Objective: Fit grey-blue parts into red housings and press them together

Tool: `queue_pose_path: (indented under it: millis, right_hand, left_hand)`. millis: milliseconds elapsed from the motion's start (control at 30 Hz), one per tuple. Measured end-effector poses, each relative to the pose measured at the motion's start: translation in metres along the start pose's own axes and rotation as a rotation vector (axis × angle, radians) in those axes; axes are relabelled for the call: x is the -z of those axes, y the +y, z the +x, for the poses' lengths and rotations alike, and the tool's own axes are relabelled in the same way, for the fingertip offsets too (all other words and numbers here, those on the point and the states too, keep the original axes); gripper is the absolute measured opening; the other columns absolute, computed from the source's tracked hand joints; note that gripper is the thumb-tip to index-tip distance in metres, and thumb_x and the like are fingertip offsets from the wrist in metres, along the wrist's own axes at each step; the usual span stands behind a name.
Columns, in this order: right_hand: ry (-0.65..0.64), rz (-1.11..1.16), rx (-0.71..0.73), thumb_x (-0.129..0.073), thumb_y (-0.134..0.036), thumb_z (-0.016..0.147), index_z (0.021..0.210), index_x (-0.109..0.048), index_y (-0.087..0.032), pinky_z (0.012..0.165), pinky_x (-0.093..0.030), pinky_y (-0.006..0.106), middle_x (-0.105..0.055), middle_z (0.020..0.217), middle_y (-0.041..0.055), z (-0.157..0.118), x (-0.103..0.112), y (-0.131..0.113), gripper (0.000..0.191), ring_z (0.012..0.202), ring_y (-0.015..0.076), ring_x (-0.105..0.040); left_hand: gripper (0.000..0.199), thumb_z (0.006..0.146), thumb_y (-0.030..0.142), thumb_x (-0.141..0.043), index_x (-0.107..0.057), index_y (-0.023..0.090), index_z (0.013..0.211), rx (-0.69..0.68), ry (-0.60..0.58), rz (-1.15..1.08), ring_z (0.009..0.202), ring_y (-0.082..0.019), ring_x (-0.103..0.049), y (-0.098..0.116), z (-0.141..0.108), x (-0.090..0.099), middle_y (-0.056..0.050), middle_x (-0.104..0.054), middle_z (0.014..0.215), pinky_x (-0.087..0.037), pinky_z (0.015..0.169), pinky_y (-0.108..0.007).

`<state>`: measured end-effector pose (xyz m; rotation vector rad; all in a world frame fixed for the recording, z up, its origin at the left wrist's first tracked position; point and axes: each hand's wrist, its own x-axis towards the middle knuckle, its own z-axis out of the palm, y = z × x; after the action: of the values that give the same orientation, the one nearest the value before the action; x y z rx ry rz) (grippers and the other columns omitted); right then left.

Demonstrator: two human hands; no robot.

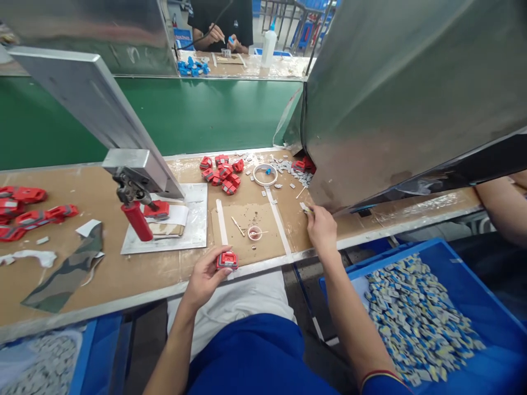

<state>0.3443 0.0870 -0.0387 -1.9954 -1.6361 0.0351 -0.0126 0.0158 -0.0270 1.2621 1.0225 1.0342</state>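
My left hand (pixel 205 277) grips a red toy-like part (pixel 227 260) at the table's front edge. Farther right, my right hand (pixel 322 227) pinches a small light grey piece (pixel 304 207) just above the brown tabletop. Between my hands, a small round cup (pixel 254 233) with a thin stick across it sits on a taped cardboard sheet (pixel 269 214). A whitish stick (pixel 237 226) lies left of the cup. Behind the sheet are a heap of red parts (pixel 224 174), a white tape roll (pixel 265 174) and scattered grey pieces (pixel 304 178).
A clamp press with a red handle (pixel 136 221) stands at the left, with camouflage cloth (pixel 69 274) beside it. A large metal housing (pixel 403 99) overhangs the right. Blue bins (pixel 477 285) flank me below. Across the green belt (pixel 206 115), another person works.
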Motion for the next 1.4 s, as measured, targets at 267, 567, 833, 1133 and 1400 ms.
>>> queue_pose_path:
  millis: [267, 567, 833, 1133, 1400]
  right_hand:
    - [-0.091, 0.502, -0.035, -0.072, -0.043, 0.086, 0.094, -0.069, -0.021, 0.08, -0.058, 0.04, -0.074, 0.092, 0.0084, -0.041, 0.046, -0.044, 0.024, 0.082, 0.0233, -0.07]
    - [-0.293, 1.004, 0.195, -0.077, -0.031, 0.09, 0.092, -0.074, -0.025, 0.076, -0.058, 0.032, -0.074, 0.096, 0.0063, -0.129, 0.058, -0.178, 0.007, 0.089, 0.0205, -0.073]
    - [-0.254, 0.962, 0.276, -0.076, -0.027, 0.09, 0.092, -0.074, -0.025, 0.074, -0.059, 0.032, -0.071, 0.093, 0.0055, -0.148, 0.057, -0.179, 0.003, 0.088, 0.0205, -0.071]
    - [-0.383, 0.963, 0.394, -0.075, -0.027, 0.09, 0.081, -0.07, -0.024, 0.071, -0.057, 0.032, -0.065, 0.079, 0.0018, -0.175, 0.053, -0.19, 0.012, 0.08, 0.0194, -0.069]
    - [-0.309, 0.997, 0.316, -0.075, -0.025, 0.089, 0.085, -0.073, -0.024, 0.073, -0.06, 0.035, -0.071, 0.084, 0.004, -0.203, 0.035, -0.198, 0.005, 0.081, 0.0217, -0.072]
  left_hand:
    - [0.056, 0.081, 0.035, -0.084, -0.063, 0.023, 0.131, 0.006, -0.091, -0.31, 0.096, -0.024, -0.077, 0.003, -0.016, -0.008, -0.009, -0.071, 0.111, -0.061, 0.088, -0.036]
    - [0.054, 0.076, 0.054, -0.085, -0.071, 0.017, 0.113, -0.005, 0.032, -0.188, 0.087, -0.02, -0.068, 0.027, -0.044, -0.016, -0.008, -0.07, 0.1, -0.057, 0.078, -0.029]
    - [0.053, 0.08, 0.054, -0.08, -0.073, 0.016, 0.117, -0.047, 0.053, -0.035, 0.093, -0.022, -0.063, 0.035, -0.073, -0.015, -0.009, -0.065, 0.103, -0.054, 0.08, -0.029]
    - [0.039, 0.084, 0.046, -0.078, -0.075, 0.015, 0.106, 0.005, 0.064, -0.033, 0.093, -0.021, -0.063, 0.053, -0.115, 0.001, -0.008, -0.065, 0.1, -0.054, 0.08, -0.028]
    - [0.04, 0.079, 0.039, -0.083, -0.075, 0.015, 0.11, 0.086, 0.233, -0.099, 0.099, -0.024, -0.068, 0.048, -0.137, 0.0, -0.01, -0.071, 0.106, -0.057, 0.086, -0.032]
